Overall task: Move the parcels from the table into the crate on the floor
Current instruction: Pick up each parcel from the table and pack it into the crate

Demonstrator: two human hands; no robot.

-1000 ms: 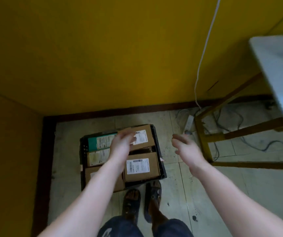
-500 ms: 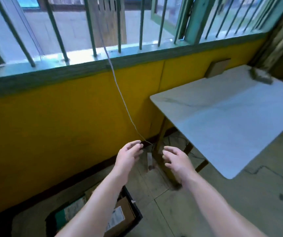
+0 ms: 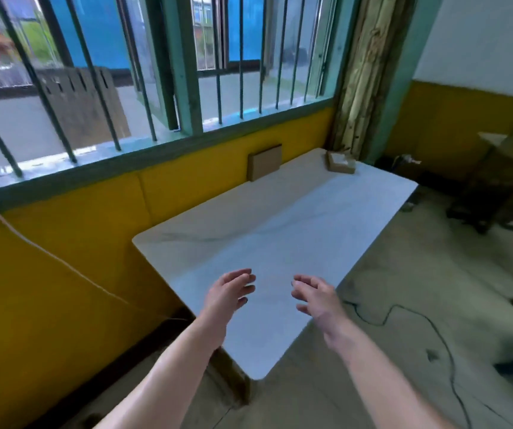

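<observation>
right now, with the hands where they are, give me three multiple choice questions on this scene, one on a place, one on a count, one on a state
1. The upright flat parcel stands:
A) on the floor
B) on the table, against the yellow wall
C) on the window sill

2. Parcels on the table:
A) none
B) four
C) two

3. The left hand and right hand are:
A) both open, holding nothing
B) both gripping one parcel
C) clenched into fists

Answers:
1 B: it stands on edge at the table's back edge, against the wall.
2 C: the upright one, plus a small parcel lying flat at the far end.
3 A: the fingers are relaxed and spread over the near end of the table, with nothing in them.
</observation>
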